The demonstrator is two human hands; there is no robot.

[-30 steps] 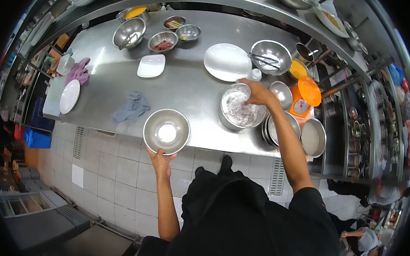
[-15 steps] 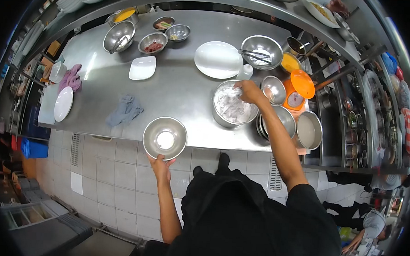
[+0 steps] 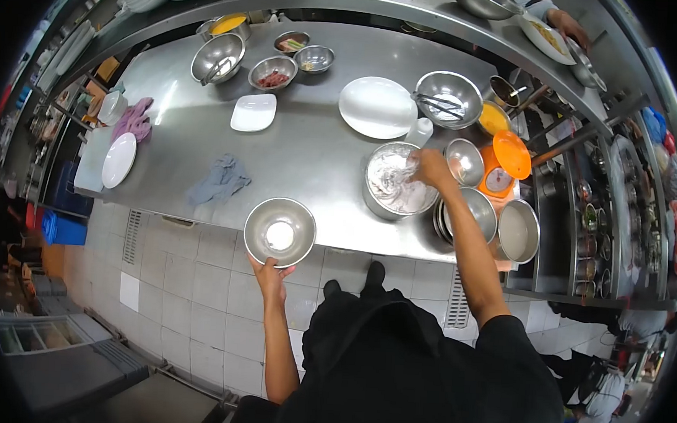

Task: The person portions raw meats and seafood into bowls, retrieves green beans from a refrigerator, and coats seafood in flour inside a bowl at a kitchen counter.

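Observation:
My left hand (image 3: 272, 277) grips the near rim of a steel mixing bowl (image 3: 264, 242), thumb on the inside. The bowl hangs just off the table's front edge, and nothing but glare shows in it. Over the right rim of a deep steel pot (image 3: 369, 186) is my right hand (image 3: 434, 170), its fingers curled down toward the white powder (image 3: 394, 180) inside. What those fingers hold, if anything, is too small to make out. Beside the pot stand a small steel bowl (image 3: 464, 162) and a stack of steel bowls (image 3: 476, 211).
The steel table (image 3: 310, 164) carries an oval white plate (image 3: 376, 106), a square white dish (image 3: 253, 113), a grey cloth (image 3: 221, 181) and an orange scale (image 3: 499, 178). Bowls of food sit along the back. A shelf edge (image 3: 334, 4) runs above. Another person's hand (image 3: 569, 26) is far right.
The whole view has shifted, moving the table to the right and slightly down. My right hand has moved a little relative to the pot, and my left still holds the bowl.

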